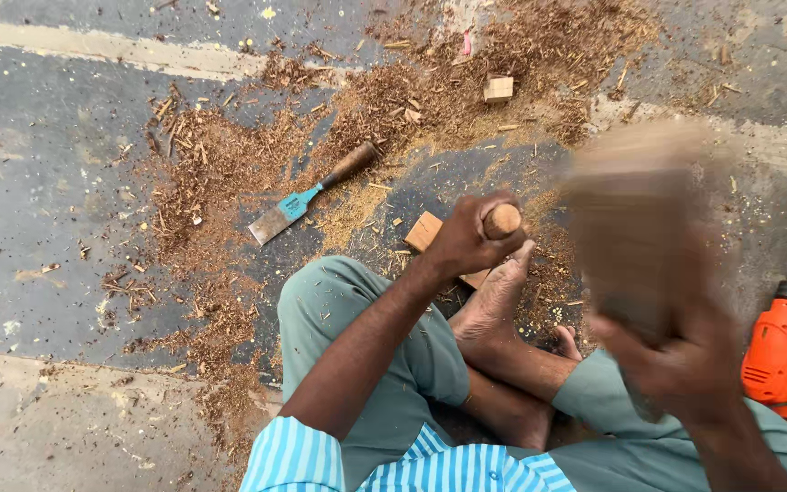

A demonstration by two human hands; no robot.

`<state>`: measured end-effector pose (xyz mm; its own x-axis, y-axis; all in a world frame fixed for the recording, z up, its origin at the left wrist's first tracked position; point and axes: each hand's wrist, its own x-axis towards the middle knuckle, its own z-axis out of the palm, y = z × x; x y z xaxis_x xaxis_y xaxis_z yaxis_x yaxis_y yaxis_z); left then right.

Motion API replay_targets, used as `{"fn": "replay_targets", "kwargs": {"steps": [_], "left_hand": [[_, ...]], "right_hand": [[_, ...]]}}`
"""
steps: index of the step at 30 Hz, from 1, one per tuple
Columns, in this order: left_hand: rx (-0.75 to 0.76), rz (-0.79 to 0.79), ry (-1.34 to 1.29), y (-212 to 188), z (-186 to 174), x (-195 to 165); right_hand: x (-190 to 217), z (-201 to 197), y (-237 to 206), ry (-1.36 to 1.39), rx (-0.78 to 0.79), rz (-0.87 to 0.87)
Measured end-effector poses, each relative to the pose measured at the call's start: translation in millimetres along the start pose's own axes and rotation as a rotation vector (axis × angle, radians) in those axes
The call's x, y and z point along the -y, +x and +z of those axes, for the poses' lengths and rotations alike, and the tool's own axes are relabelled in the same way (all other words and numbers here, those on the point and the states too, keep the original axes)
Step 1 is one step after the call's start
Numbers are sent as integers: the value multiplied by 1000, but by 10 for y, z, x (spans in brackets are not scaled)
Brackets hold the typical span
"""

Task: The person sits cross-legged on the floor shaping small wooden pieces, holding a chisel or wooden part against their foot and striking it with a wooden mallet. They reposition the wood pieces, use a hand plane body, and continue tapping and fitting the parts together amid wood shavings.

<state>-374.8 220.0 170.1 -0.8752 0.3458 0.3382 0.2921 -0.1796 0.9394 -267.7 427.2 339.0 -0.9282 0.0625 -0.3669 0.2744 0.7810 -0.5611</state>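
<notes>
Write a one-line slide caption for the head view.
Seated person's left hand grips a wooden-handled tool; right hand swings a blurred wooden block.

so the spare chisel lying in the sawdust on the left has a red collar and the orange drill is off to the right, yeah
Not quite. The head view shows the spare chisel in the sawdust with a blue collar, not red. The orange drill does lie off to the right.

Smooth wooden handle [503, 220], blurred wooden mallet [635, 228] – dull metal chisel [307, 197] on rough, sawdust-strewn concrete floor [47, 182]
</notes>
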Motion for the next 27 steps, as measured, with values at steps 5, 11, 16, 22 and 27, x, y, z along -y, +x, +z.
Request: {"fn": "replay_targets", "kwargs": {"steps": [5, 11, 16, 22, 27], "left_hand": [[-76, 282, 51, -651, -113, -287], [-290, 276, 22, -143, -6, -485], [-304, 422, -136, 93, -167, -703], [-75, -174, -353, -273, 239, -1055], [-556, -491, 511, -1184, -962, -1507]], "right_hand": [[-169, -31, -87, -63, -143, -301], [-1143, 582, 190, 526, -80, 118], [-1234, 776, 340, -96, -135, 6], [-806, 961, 129, -32, -205, -632], [-1062, 1080, 150, 740, 8, 161]]}}
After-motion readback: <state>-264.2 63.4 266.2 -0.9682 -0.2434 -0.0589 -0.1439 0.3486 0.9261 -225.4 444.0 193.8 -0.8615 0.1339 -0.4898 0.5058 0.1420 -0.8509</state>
